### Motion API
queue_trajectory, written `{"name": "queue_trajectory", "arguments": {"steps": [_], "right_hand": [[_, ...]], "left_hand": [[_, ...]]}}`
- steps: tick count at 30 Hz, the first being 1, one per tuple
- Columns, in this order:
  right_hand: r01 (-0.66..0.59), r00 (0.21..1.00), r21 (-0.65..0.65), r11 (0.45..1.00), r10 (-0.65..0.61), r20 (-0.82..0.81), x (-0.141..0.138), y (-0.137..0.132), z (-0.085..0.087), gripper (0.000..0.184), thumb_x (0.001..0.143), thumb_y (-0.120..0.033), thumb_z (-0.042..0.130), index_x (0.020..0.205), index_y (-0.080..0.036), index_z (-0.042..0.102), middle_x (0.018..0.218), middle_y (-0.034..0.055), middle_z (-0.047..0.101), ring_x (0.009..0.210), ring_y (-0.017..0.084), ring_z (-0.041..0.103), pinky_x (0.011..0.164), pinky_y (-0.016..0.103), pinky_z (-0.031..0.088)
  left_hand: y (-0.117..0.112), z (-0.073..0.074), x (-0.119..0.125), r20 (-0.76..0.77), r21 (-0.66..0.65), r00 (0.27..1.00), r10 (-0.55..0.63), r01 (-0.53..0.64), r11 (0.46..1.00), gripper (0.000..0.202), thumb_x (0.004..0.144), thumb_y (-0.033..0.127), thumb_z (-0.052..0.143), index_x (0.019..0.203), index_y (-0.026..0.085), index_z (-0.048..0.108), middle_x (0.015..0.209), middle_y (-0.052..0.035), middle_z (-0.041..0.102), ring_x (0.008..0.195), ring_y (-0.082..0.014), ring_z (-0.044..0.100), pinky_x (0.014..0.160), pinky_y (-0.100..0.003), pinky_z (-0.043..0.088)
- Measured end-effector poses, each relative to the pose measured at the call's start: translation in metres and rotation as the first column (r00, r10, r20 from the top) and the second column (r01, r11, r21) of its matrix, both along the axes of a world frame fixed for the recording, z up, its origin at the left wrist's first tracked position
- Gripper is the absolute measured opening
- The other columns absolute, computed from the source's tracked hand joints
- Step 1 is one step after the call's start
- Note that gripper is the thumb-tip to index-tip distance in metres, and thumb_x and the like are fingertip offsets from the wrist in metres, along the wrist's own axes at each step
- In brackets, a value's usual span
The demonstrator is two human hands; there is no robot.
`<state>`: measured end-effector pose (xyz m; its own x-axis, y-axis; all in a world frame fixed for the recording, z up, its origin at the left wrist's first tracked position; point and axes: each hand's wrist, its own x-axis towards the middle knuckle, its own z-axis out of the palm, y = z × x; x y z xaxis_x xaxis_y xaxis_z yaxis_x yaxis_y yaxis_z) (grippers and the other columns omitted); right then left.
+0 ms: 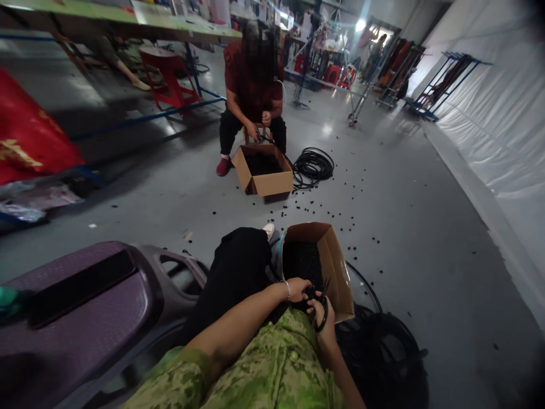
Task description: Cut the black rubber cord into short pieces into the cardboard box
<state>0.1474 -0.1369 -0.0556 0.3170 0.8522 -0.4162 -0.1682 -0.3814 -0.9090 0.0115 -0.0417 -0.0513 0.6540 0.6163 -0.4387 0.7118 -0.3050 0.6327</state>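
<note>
My right hand (326, 325) is closed around the black handles of a pair of scissors (323, 312), its blades pointing up and away from me. Close beside it, my left hand (298, 288), with a bracelet at the wrist, has its fingers closed near the blades on what looks like the end of a black hose; the grip partly hides it. Both hands are over the near edge of a cardboard box (340, 267) holding many small black pieces (303, 258). A black hose (370, 287) runs beside the box to a dark coil (383, 358) on the floor at the right.
Opposite me a seated person (255, 85) works over another cardboard box (272, 184), with a coiled black hose (315, 165) alongside. Small black pieces are scattered on the floor (409, 227). At left is a purple stool (97, 295) with a dark phone-like slab (85, 287) on it.
</note>
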Motion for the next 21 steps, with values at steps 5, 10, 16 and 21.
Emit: {"name": "queue_trajectory", "arguments": {"steps": [5,10,16,21], "right_hand": [[-0.01,0.998,-0.01,1.0,0.011,0.056,0.002,0.003,0.0,0.06,0.058,-0.05,0.08,0.104,-0.015,0.062,0.07,0.0011,0.068,0.052,0.013,0.057,0.051,0.023,0.045],[-0.011,0.999,-0.01,1.0,0.012,0.037,0.0,0.007,-0.005,0.06,0.057,-0.049,0.083,0.101,-0.015,0.061,0.069,0.0001,0.066,0.051,0.013,0.058,0.049,0.023,0.045],[0.075,0.997,0.061,0.995,-0.077,0.022,-0.003,0.01,0.015,0.052,0.062,-0.041,0.081,0.102,-0.017,0.057,0.066,-0.0041,0.061,0.051,0.011,0.056,0.046,0.021,0.043],[0.106,0.991,0.027,0.994,-0.108,0.081,0.003,0.013,0.018,0.047,0.066,-0.04,0.076,0.103,-0.017,0.057,0.069,-0.0053,0.063,0.052,0.009,0.057,0.049,0.019,0.044]], "left_hand": [[0.001,-0.002,0.003,0.035,-0.01,0.999,-0.016,0.017,1.0,0.052,0.083,0.03,0.062,0.134,0.024,0.058,0.11,-0.007,0.074,0.102,-0.0244,0.069,0.084,-0.03,0.053],[0.002,0.002,0.004,0.009,0.02,0.999,-0.044,0.044,0.999,0.051,0.082,0.034,0.064,0.133,0.026,0.06,0.111,-0.0074,0.074,0.101,-0.0254,0.069,0.082,-0.031,0.053],[0.0,0.008,-0.003,0.036,0.08,0.998,-0.054,0.051,0.996,0.032,0.09,0.039,0.055,0.113,0.025,0.072,0.104,-0.0043,0.076,0.095,-0.0209,0.069,0.081,-0.027,0.05],[0.005,0.005,-0.007,0.044,0.139,0.998,-0.037,0.031,0.99,0.031,0.093,0.037,0.052,0.111,0.026,0.074,0.11,-0.0043,0.075,0.102,-0.0206,0.067,0.086,-0.027,0.048]]}}
